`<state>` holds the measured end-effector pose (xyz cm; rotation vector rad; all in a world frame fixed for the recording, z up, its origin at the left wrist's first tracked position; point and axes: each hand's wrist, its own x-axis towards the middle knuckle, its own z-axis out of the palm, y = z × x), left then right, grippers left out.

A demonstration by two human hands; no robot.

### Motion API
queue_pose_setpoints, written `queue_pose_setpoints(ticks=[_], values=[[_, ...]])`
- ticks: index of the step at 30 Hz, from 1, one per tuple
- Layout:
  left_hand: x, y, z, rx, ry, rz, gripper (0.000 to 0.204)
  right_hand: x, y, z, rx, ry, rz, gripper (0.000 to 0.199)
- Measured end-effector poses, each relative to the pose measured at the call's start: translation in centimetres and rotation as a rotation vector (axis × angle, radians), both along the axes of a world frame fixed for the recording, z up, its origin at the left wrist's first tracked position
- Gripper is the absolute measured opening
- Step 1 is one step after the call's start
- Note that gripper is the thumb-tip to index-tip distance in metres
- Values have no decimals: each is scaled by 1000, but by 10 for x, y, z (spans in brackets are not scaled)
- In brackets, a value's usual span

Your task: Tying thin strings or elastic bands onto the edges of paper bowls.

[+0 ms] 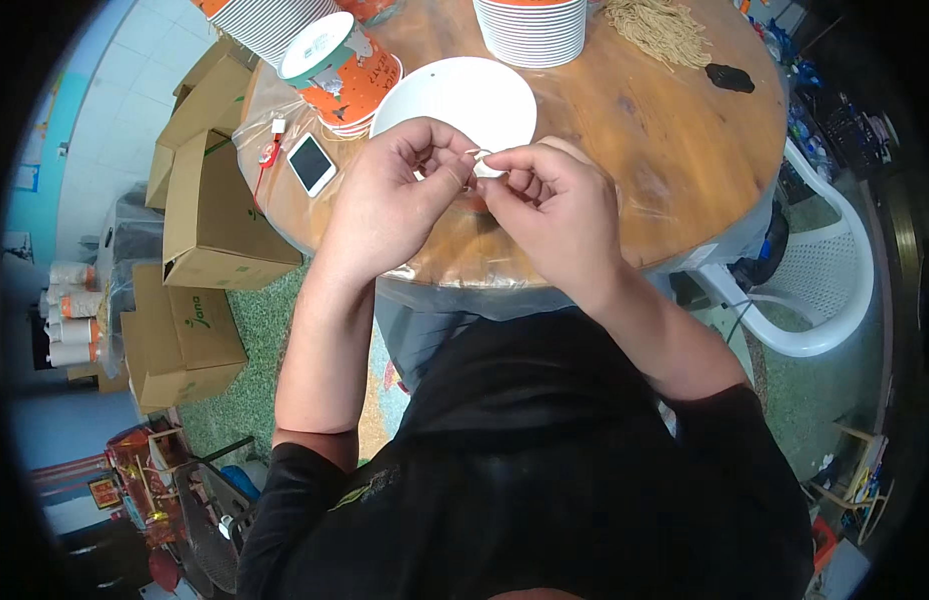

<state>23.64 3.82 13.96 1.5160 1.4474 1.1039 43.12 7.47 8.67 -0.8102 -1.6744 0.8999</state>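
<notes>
A white-lined paper bucket point(465, 95) lies before me on the round table, its open mouth facing up. At its near rim my left hand point(400, 190) and my right hand point(565, 205) meet, fingertips almost touching. Both are closed in a pinch on a thin pale cord point(478, 154), which loops between the fingers. A small white piece shows beside the right fingertips; I cannot tell what it is. The fingers hide the cord's ends and part of the bucket's near side.
Stacked paper buckets point(530, 35) and an upturned orange bucket point(355, 85) stand at the back. A bundle of tan cords point(657, 32) lies far right, near a black object point(730, 78). A phone point(312, 164) rests at left. Cardboard boxes point(220, 215) and a white chair point(825, 270) flank the table.
</notes>
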Motion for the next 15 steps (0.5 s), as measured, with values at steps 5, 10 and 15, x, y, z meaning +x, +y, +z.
queue_pose_setpoints(ticks=[5,10,15], values=[[0,2,-1,-7,-61,-10,7,-3,-1,-4,133,67,-38,16],[1,2,1,-16,-77,-24,5,-1,2,-9,299,-5,-66,17],[2,2,3,6,-8,-18,7,-2,0,-9,244,21,-57,16]])
